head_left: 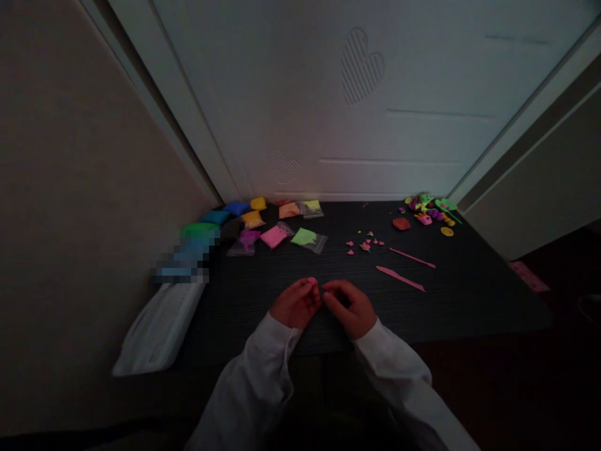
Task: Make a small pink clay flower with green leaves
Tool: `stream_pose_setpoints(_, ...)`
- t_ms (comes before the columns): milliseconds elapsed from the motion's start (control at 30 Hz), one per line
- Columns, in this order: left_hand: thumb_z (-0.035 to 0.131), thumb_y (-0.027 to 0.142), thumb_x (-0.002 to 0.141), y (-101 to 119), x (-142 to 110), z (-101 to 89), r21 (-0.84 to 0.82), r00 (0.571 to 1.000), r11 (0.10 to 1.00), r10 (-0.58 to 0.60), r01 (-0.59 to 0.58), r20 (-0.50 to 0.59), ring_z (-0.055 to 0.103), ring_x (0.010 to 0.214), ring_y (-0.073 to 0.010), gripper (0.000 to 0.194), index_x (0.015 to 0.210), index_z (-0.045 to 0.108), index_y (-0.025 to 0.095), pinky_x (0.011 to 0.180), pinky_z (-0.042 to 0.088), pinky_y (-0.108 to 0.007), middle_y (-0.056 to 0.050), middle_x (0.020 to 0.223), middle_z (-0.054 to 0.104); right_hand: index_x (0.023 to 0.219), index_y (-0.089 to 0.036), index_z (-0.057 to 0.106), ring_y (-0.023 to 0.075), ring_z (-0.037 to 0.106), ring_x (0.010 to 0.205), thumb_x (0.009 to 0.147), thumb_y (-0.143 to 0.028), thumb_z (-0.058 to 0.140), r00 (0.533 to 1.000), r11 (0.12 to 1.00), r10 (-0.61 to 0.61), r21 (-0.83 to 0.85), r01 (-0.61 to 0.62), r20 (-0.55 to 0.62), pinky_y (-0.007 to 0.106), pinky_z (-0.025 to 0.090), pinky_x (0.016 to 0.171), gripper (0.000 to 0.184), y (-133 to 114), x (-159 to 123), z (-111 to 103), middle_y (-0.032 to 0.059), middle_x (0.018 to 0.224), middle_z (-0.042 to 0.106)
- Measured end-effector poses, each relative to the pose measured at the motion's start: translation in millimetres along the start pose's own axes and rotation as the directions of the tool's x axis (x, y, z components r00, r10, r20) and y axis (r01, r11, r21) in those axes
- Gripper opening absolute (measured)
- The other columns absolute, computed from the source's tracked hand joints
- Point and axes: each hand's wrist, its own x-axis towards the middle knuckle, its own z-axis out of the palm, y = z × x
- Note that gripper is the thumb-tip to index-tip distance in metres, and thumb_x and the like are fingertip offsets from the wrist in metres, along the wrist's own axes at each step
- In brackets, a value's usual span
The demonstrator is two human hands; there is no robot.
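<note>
Dark bench [244, 300], blue item [195, 250] toward its left end masked by pixelation, right hand [351, 308] curled into a loop, whether its grip is pressed together hard to tell, left hand [295, 305] just beside it, grip pinching a small, bright pink piece [312, 282] above the bench's near side, partly covered.

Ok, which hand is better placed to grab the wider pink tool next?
Probably the right hand: it is nearer the wider pink tool, which lies to its right, and appears free, while the left hand holds a small pink piece.
</note>
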Motion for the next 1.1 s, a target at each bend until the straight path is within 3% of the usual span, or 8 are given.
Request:
stream_pose_setpoints(400,0.065,0.014,0.057,2,-1,-0.4,0.023,1.0,1.0,-0.009,0.009,-0.014,0.054,0.058,-0.0074,0.013,0.069,0.06,0.013,0.059,0.044,-0.02,0.0,0.059,0.057,0.092,-0.018,0.052,0.0093,0.049,0.064,0.074,-0.023,0.047,1.0,1.0,-0.028,0.013,0.028,-0.003,0.023,0.04,0.06,0.02,-6,-1,0,-0.0001,0.071,0.052)
stream_pose_setpoints(767,0.068,0.019,0.053,-9,1,13.6,0.068,0.998,0.996,-0.061,0.059,0.028,0.052,0.055,-0.0075,0.015,0.065,0.061,0.013,0.057,0.041,-0.021,0.0,0.057,0.057,0.093,-0.019,0.051,0.0109,0.049,0.067,0.071,-0.016,0.051,0.99,0.996,-0.046,0.073,0.057,-0.133,0.027,0.041,0.062,0.021,-11,-6,-8,0.0004,0.072,0.051)
stream_pose_setpoints(933,0.069,0.017,0.052,-10,-2,20.1,0.07,0.991,0.992,-0.108,0.103,0.073,0.056,0.067,-0.0115,0.014,0.064,0.062,0.013,0.067,0.04,-0.024,-0.002,0.066,0.062,0.092,-0.021,0.051,0.0111,0.048,0.069,0.071,-0.014,0.052,0.994,0.995,-0.039,0.089,0.049,-0.105,0.027,0.041,0.062,0.022,-12,-6,-8,0.0003,0.074,0.052)
stream_pose_setpoints(1100,0.067,0.018,0.054,-9,-5,20.9,0.093,0.984,0.987,-0.138,0.128,0.11,0.055,0.065,-0.0099,0.011,0.064,0.062,0.014,0.067,0.038,-0.023,-0.002,0.067,0.063,0.091,-0.021,0.051,0.0104,0.048,0.069,0.07,-0.012,0.053,0.997,0.993,-0.022,0.112,0.031,-0.077,0.027,0.041,0.062,0.023,-14,-6,-10,-0.0005,0.074,0.052)
